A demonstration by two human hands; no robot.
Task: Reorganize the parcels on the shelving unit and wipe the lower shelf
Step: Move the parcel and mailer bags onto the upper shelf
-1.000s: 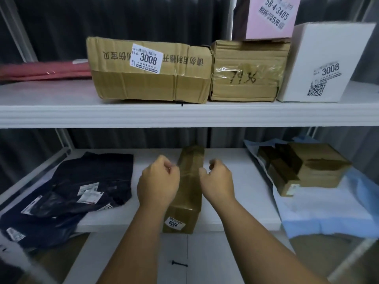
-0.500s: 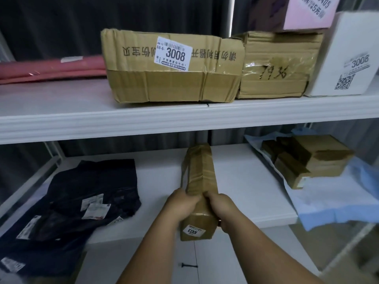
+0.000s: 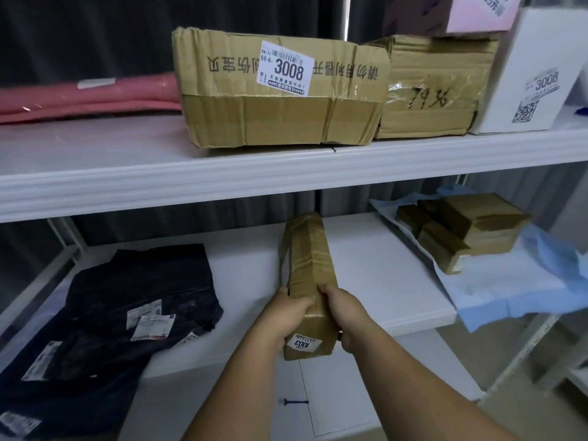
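A long, narrow taped cardboard parcel (image 3: 310,265) labelled 1003 lies lengthwise on the white lower shelf (image 3: 375,275), its near end jutting past the front edge. My left hand (image 3: 286,316) grips that near end from the left and my right hand (image 3: 345,316) grips it from the right, thumbs on top. Black plastic mailer bags (image 3: 133,300) with white labels lie at the left of the same shelf. At its right, a stack of small brown boxes (image 3: 461,230) sits on light blue bags (image 3: 515,288).
The upper shelf (image 3: 222,176) carries a large brown box (image 3: 280,90) labelled 3008, a second brown box (image 3: 436,90), a white box (image 3: 537,78), a pink box (image 3: 477,11) on top, and pink flat parcels (image 3: 89,97) at left. A dark curtain hangs behind.
My hands went from hovering beside the long parcel to gripping its near end from both sides. The view has shifted left and closer to the shelves.
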